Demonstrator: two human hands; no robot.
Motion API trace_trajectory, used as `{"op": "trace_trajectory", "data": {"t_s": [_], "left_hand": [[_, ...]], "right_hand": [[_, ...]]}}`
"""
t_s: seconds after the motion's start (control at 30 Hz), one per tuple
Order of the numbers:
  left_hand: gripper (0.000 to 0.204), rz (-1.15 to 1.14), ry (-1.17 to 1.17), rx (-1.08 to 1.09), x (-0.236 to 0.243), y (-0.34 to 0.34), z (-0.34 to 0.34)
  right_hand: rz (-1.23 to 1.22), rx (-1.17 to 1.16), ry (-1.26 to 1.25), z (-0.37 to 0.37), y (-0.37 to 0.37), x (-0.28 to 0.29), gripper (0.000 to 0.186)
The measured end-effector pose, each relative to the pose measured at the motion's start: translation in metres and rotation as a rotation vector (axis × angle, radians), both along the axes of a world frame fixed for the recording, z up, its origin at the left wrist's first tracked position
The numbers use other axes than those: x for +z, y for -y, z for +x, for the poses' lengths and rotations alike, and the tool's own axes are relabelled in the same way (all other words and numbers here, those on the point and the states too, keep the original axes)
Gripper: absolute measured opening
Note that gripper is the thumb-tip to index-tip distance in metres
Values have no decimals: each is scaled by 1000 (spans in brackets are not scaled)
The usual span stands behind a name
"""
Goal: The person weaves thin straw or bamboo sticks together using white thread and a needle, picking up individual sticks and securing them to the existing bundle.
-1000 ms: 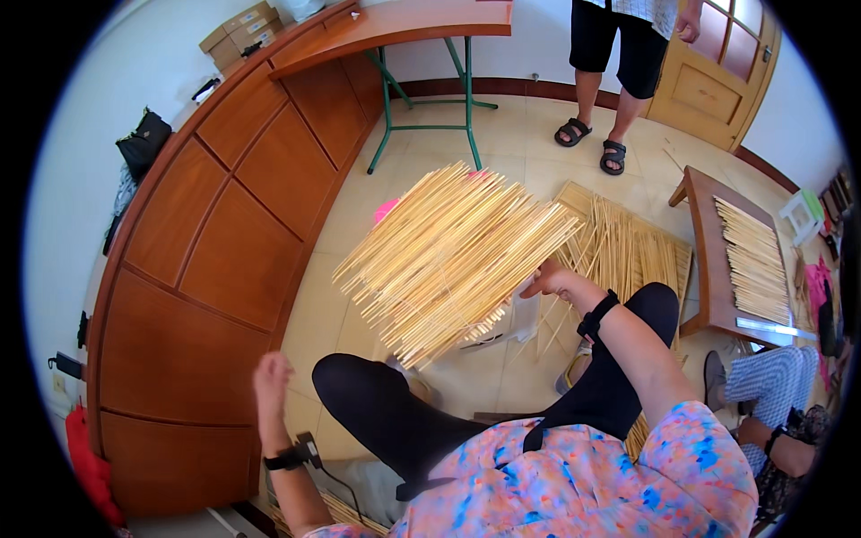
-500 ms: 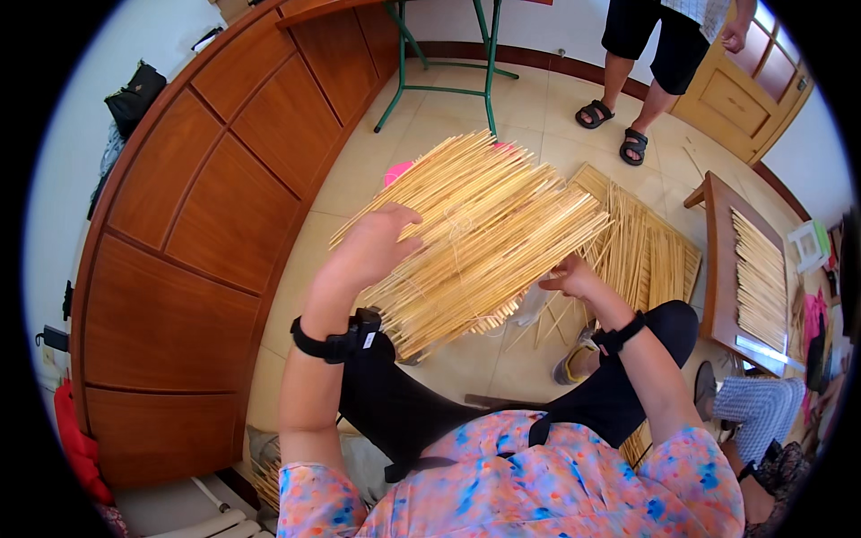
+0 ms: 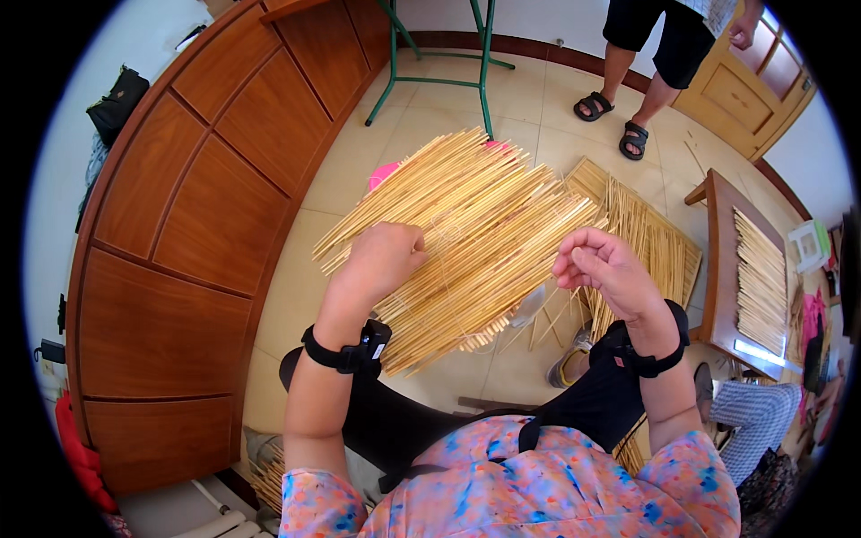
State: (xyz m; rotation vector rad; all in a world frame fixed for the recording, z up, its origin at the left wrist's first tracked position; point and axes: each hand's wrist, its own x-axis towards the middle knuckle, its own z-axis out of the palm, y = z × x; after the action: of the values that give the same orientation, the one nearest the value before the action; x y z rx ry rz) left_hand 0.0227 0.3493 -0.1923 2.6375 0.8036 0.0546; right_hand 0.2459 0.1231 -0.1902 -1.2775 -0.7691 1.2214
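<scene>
Cannot see inside curled left hand (image 3: 384, 258), nor confirm grip on thin sticks (image 3: 475, 242). Cannot judge contact between right hand (image 3: 614, 271) and nearest stick ends. Catch only slivers of pink object (image 3: 381, 174), otherwise hidden behind sticks. Lose, past upper edge, most torso of standing person (image 3: 686, 54) and tops of green metal legs (image 3: 484, 82).

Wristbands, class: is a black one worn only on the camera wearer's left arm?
No, the left hand has a black band at its wrist, and so does the right hand.
</scene>
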Motion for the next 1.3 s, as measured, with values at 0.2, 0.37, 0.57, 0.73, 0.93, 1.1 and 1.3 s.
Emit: {"op": "trace_trajectory", "data": {"t_s": [0.2, 0.37, 0.57, 0.73, 0.93, 1.1, 1.3], "left_hand": [[9, -1, -14, 8, -7, 2, 6], [8, -11, -63, -14, 0, -3, 8], [8, -10, -66, -72, 1, -8, 13], [6, 29, -11, -80, -7, -8, 7], [4, 24, 73, -64, -12, -7, 6], [4, 118, 166, -50, -2, -7, -1], [7, -122, 239, -193, 35, 13, -2]], "right_hand": [[39, 18, -32, -7, -24, 16, 19], [19, 73, -19, -18, -53, 32, 23], [-39, 56, 10, -29, -75, 24, 27], [-143, 40, 74, -29, -69, -1, 26], [89, 96, 273, -44, -82, -31, 19], [7, 71, 331, -40, -98, -54, 19], [397, 24, 927, -63, -86, -31, 23]]}}
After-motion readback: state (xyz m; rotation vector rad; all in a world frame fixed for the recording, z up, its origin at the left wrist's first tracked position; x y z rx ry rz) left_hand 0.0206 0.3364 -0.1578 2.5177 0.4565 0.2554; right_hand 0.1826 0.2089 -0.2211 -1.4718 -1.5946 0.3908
